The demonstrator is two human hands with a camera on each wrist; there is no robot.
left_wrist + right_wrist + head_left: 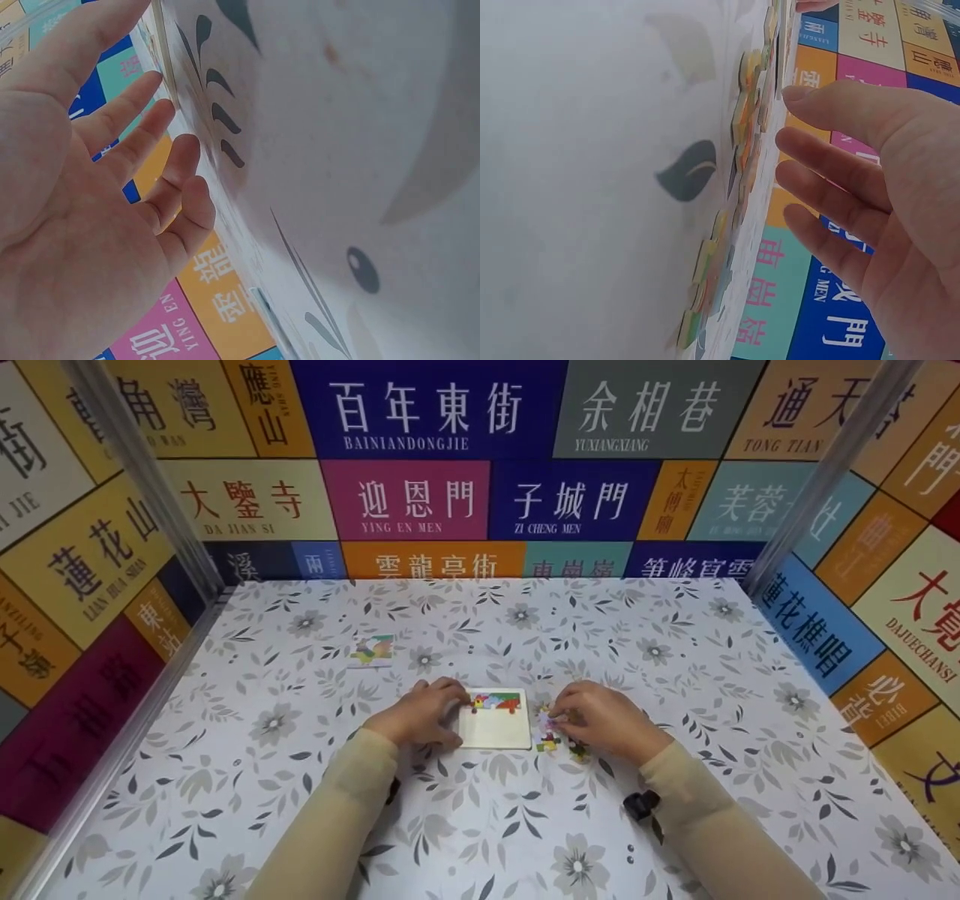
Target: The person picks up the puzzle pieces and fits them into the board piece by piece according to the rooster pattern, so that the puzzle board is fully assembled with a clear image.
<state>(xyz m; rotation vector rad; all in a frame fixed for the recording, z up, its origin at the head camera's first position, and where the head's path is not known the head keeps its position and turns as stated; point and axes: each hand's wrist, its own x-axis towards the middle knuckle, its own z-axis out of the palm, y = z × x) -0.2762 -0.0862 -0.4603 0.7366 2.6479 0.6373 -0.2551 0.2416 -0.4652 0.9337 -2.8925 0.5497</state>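
Observation:
A small white puzzle tray [495,731] lies in the middle of the flowered table [615,637], with a row of colourful pieces [496,703] fitted along its far edge. My left hand [454,703] rests against the tray's left side. In the left wrist view its fingers [150,142] are straight and hold nothing. Just right of the tray, my right hand [564,717] hovers over a small heap of loose puzzle pieces [547,741]. The right wrist view shows those pieces [742,135] on the cloth, with the fingers [832,161] relaxed and apart from them.
A small picture card [371,651] lies on the table to the far left of the tray. Walls covered in coloured signs close in the table at the back and on both sides, with metal posts [142,472] at the back corners.

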